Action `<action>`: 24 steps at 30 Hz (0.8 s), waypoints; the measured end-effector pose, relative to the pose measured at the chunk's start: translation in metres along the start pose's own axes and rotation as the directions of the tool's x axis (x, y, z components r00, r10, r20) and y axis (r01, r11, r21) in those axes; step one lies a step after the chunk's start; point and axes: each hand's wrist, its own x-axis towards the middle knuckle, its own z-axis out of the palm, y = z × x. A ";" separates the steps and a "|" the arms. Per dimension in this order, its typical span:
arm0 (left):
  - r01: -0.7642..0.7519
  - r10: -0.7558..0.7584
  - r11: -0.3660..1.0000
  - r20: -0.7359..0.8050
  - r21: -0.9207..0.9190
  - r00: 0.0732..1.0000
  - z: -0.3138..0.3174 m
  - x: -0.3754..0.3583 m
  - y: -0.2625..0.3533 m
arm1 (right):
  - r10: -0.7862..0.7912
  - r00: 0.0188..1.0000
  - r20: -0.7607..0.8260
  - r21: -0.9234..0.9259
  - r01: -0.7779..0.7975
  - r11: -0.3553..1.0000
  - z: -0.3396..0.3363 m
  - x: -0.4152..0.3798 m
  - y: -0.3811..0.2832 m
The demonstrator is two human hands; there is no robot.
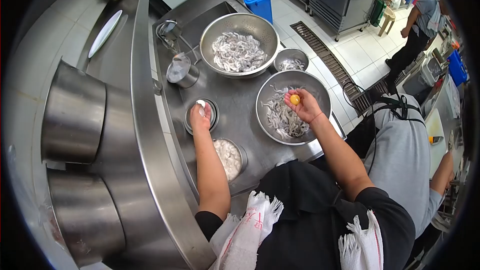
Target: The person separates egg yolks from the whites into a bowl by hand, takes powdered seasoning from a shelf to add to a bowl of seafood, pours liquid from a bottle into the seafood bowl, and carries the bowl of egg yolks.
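My right hand is palm up with an egg yolk cupped in its fingers. It is above a large steel bowl of grey-white tentacles. Pinched in my left hand is a white piece of eggshell, over small stacked metal bowls; the hand hides part of them. Close to my left forearm stands a metal container filled with something pale and lumpy.
A colander and a smaller bowl hold more tentacles. Metal pots stand at the sink's left. Large steel pots line the far left. A blue bin is behind. Co-workers stand to the right, one close by in grey.
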 end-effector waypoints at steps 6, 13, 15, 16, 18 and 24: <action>0.070 -0.051 0.971 0.089 -0.230 0.995 0.007 -0.011 0.000 | 0.025 0.999 0.025 -0.023 -0.024 0.999 -0.001 0.005 0.002; 0.155 0.035 0.921 0.474 -0.356 0.880 0.019 -0.049 0.018 | 0.040 0.999 -0.019 0.000 -0.040 0.999 0.002 0.006 0.007; 0.165 0.042 0.928 0.536 -0.333 0.843 0.024 -0.060 0.022 | 0.011 1.000 0.001 0.018 -0.011 1.000 -0.003 0.010 0.014; 0.176 0.035 0.926 0.540 -0.335 0.841 0.028 -0.069 0.022 | -0.006 1.000 0.001 0.031 0.006 0.999 -0.004 0.011 0.015; 0.257 -0.011 0.903 0.579 -0.346 0.816 0.038 -0.090 0.020 | -0.001 0.999 0.048 0.029 0.000 1.000 -0.013 0.023 0.020; 0.346 -0.170 0.892 0.493 -0.291 0.853 0.062 -0.139 -0.001 | -0.002 1.000 -0.004 -0.025 0.001 1.000 0.012 0.014 0.022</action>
